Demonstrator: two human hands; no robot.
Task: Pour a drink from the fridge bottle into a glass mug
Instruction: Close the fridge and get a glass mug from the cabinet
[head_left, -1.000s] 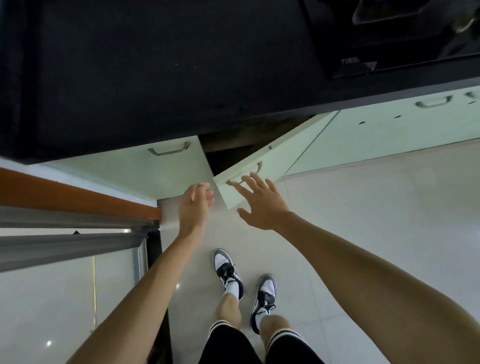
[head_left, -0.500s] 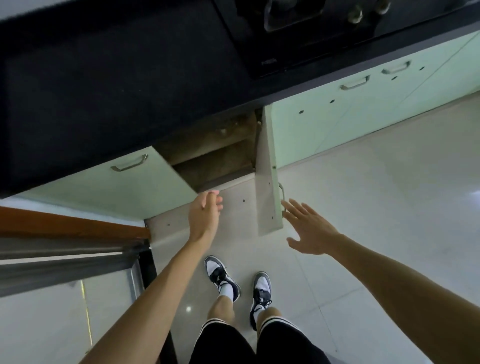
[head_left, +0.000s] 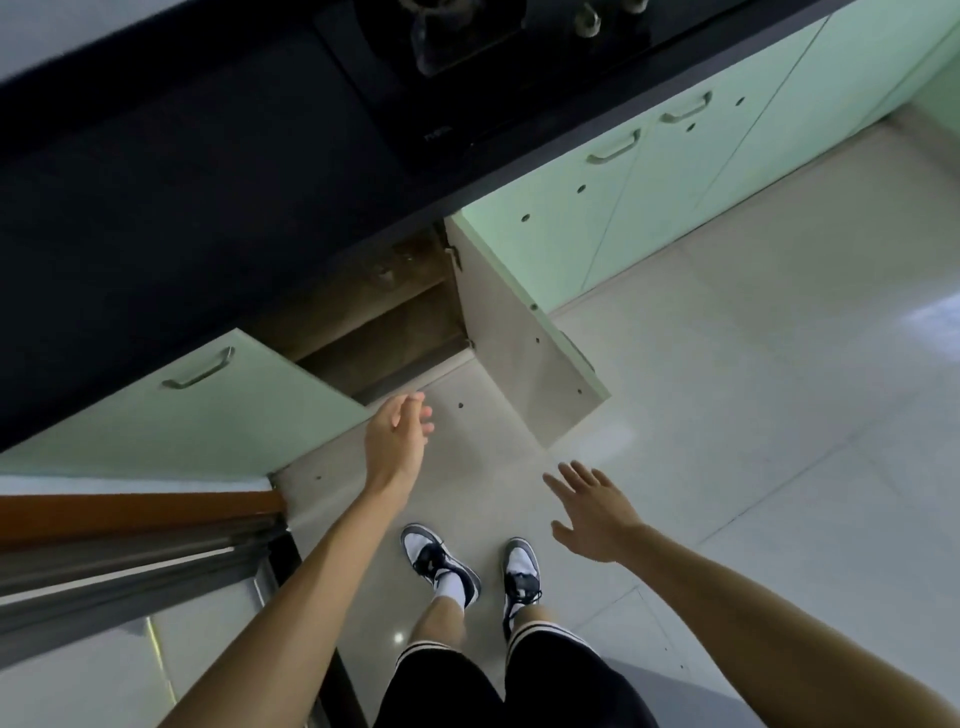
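Both hands released before the open cupboard.
I read left hand loose, grasping nothing; right hand splayed, clear of the open door at its 11 o'clock. Cupboard hollow at 12 o'clock, under black desk. Bottle, mug: cannot tell where.

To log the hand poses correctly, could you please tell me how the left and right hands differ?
The left hand has its fingers together; the right hand splays them. The left hand is near the cabinet opening; the right hand is farther out, over the floor. Both hold nothing.
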